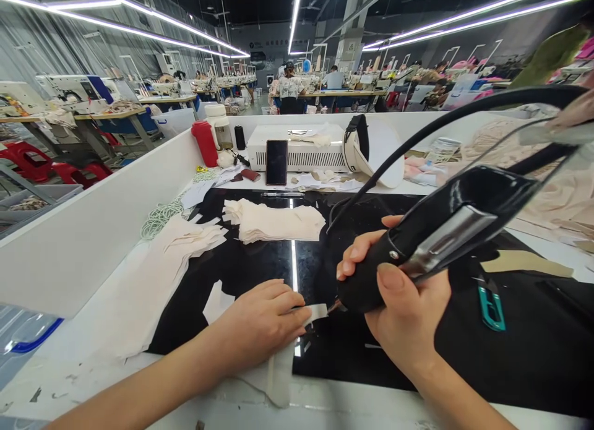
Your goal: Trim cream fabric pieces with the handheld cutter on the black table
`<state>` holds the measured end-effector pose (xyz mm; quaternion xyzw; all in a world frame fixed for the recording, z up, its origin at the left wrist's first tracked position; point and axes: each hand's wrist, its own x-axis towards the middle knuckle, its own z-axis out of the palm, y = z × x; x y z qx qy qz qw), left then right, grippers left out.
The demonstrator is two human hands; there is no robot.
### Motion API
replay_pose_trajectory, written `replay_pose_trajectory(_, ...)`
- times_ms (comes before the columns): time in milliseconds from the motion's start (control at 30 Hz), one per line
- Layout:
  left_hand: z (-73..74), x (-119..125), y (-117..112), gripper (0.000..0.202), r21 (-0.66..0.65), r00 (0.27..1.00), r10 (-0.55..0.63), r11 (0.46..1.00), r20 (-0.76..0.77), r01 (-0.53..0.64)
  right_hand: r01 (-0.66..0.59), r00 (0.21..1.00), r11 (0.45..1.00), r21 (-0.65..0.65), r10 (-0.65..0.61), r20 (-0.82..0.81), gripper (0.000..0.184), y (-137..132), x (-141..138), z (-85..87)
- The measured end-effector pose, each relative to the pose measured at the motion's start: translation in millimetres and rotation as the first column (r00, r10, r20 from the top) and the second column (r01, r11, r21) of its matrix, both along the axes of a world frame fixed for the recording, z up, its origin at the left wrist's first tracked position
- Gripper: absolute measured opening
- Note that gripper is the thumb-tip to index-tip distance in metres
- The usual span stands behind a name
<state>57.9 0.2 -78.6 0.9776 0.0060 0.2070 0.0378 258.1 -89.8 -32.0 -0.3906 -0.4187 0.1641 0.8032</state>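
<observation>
My left hand (273,312) lies flat with its fingers stretched out, pressing a pale fabric piece (317,312) onto a glossy black mat (260,269). Part of that piece is hidden beneath the palm; a pale corner (217,301) shows at its left. Wrapped round a black corded hand tool (417,232) with a metal lever is my right hand (408,312). The tool leans to the right, its narrow tip down at the fabric's right end. A stack of cream fabric pieces (281,221) lies beyond my hands. More layered cream pieces (153,275) spread at the left.
Teal thread snips (490,306) lie at the right. Behind the mat are a phone (277,163), a white vented box (306,146), a red bottle (204,143) and green cord (162,218). A white partition (93,232) edges the left; a black cable (399,151) arches at right.
</observation>
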Motion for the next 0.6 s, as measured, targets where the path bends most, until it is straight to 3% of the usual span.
replay_pose_trajectory(267,-6.4,-17,-2,0.018,-0.008,0.997,0.038,0.999,0.068,-0.037,0.014,1.000,1.000,-0.004,-0.014,-0.010,0.048,-5,0,0.0)
replay_pose_trajectory(600,-10.2,-12,-6,0.020,0.031,0.993,0.040,0.999,0.108,-0.044,0.013,0.995,0.999,0.036,-0.010,-0.095,0.050,4,-2,8.1)
